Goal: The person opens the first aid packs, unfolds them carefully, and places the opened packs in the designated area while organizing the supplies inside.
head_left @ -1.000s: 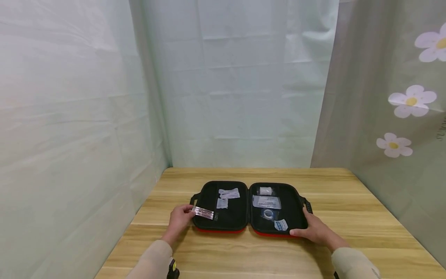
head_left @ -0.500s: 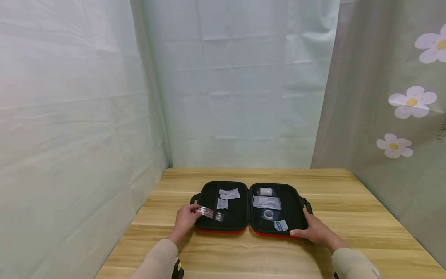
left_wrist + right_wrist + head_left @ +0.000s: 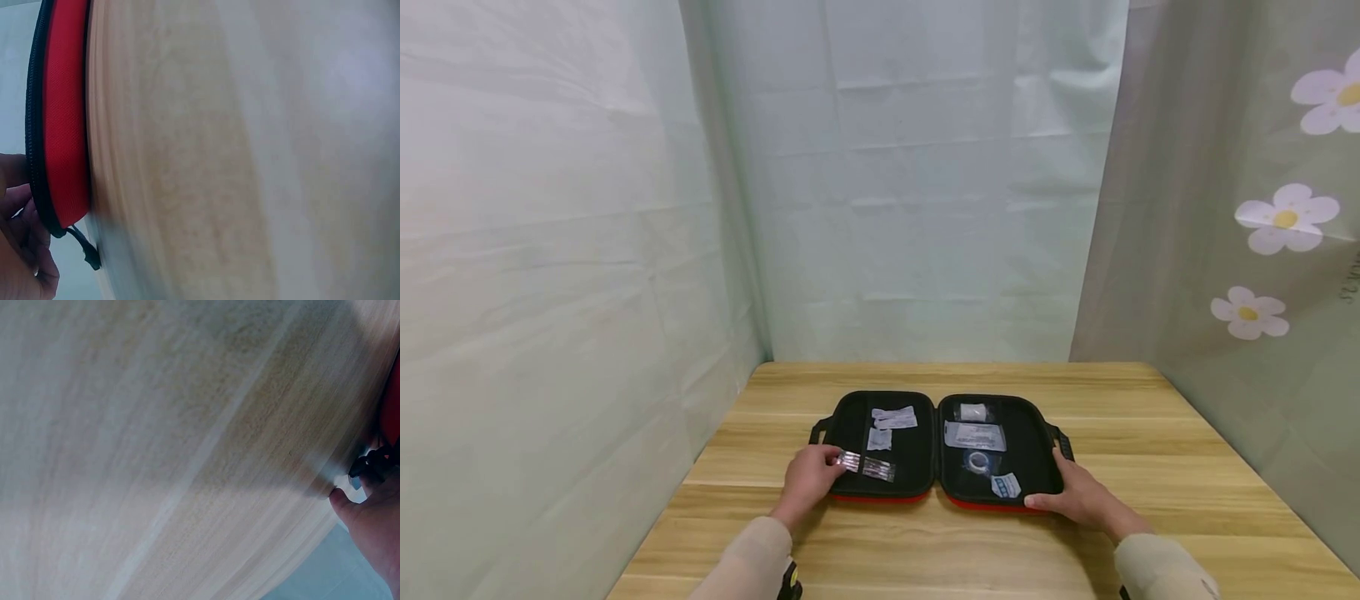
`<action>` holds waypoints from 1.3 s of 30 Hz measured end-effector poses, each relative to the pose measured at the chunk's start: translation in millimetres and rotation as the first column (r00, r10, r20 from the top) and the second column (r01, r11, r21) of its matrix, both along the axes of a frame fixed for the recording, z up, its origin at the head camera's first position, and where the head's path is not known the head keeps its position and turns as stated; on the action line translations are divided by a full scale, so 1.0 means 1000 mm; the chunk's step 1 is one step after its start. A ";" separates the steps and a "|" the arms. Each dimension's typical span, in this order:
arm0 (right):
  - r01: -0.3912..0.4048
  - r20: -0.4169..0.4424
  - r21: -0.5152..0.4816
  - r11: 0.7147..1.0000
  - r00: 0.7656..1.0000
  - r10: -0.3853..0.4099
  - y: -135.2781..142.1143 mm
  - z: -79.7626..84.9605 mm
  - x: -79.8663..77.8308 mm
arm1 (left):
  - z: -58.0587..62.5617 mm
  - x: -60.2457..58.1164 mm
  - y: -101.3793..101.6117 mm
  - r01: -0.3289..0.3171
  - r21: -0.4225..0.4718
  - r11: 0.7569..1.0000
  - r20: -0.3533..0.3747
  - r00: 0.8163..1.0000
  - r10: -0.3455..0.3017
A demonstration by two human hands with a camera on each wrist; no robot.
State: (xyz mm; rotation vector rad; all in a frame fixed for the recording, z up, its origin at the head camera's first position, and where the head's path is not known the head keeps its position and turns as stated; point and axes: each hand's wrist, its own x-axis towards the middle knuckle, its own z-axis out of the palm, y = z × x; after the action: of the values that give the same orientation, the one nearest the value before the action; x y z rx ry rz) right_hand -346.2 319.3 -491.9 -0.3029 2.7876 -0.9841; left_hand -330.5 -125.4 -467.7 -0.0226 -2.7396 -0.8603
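Note:
A red first-aid case with a black lining lies spread open on the table, its two halves side by side. My left hand is at the left half's near left corner and pinches a clear packet of slim sticks. The packet runs under a dark strap, its far end showing beyond it. In the left wrist view, the left hand's fingers reach over the zipped rim. My right hand grips the right half's near corner, thumb at the front edge, fingers by the side handle.
Small white packets lie in the left half. The right half holds a wrapped white roll, a flat clear packet, a tape roll and a blue-white sachet. Curtains enclose the wooden table.
My left hand has moved right over the case's left edge, pushing the stick packet farther under the strap. My right hand has stayed at its corner.

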 end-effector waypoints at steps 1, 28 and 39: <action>-0.002 -0.003 0.003 1.000 1.000 0.002 0.000 0.000 0.000 | 0.001 0.001 0.001 0.001 -0.014 1.000 0.002 1.000 -0.001; -0.001 0.027 -0.015 1.000 1.000 0.002 -0.001 0.006 0.005 | 0.005 0.018 0.013 0.206 -0.103 0.973 0.006 0.978 -0.207; -0.009 0.039 -0.023 1.000 0.999 0.010 0.000 0.005 0.006 | 0.000 0.016 0.013 0.212 -0.014 0.977 -0.001 0.977 -0.212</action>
State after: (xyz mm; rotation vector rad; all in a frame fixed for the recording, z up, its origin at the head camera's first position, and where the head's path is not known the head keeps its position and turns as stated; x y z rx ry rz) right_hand -340.2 319.1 -486.5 -0.2959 2.7390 -1.0099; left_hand -314.6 -112.3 -467.8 -0.3242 -2.7759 -0.8944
